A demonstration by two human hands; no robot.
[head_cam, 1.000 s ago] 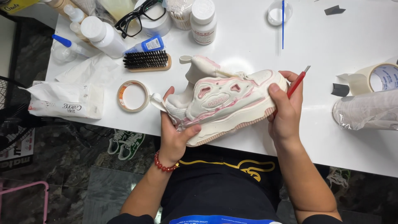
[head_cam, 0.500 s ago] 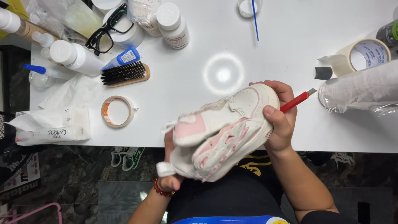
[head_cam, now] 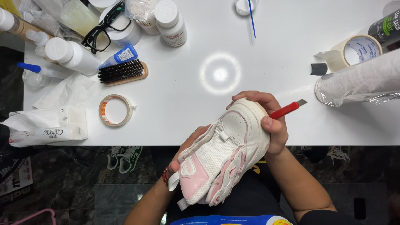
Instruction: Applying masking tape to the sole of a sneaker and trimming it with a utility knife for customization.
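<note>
Wide white rectangular table [head_cam: 266, 50], filling the upper part of the view, with dark marbled floor [head_cam: 75, 179] below its near edge. White and pink chunky mesh sneaker [head_cam: 221, 160], held tilted just off the near table edge, heel toward the table and pink toe toward the body. Roll of clear plastic film [head_cam: 358, 83] lying at right, near a wide roll of cream masking tape [head_cam: 354, 51]. White soft pack of tissues [head_cam: 46, 127] at the left edge. Right hand [head_cam: 271, 121] wrapped over the sneaker's heel, fingers curled onto the upper, thumb pressed to the side, pinching a red-handled craft knife [head_cam: 287, 110] whose blade points up and right. Left hand [head_cam: 187, 146] mostly hidden beneath the sneaker, fingertips showing at its side, supporting it from under; closeness of its grip impossible to tell. Wooden brush with black bristles [head_cam: 123, 71], just beside a blue-capped tube. Small ring of tan tape [head_cam: 115, 110] flat on the table. Black-framed glasses [head_cam: 104, 27] resting among white plastic bottles [head_cam: 168, 21] at the top left. Thin blue stick [head_cam: 251, 18] near the top edge.
</note>
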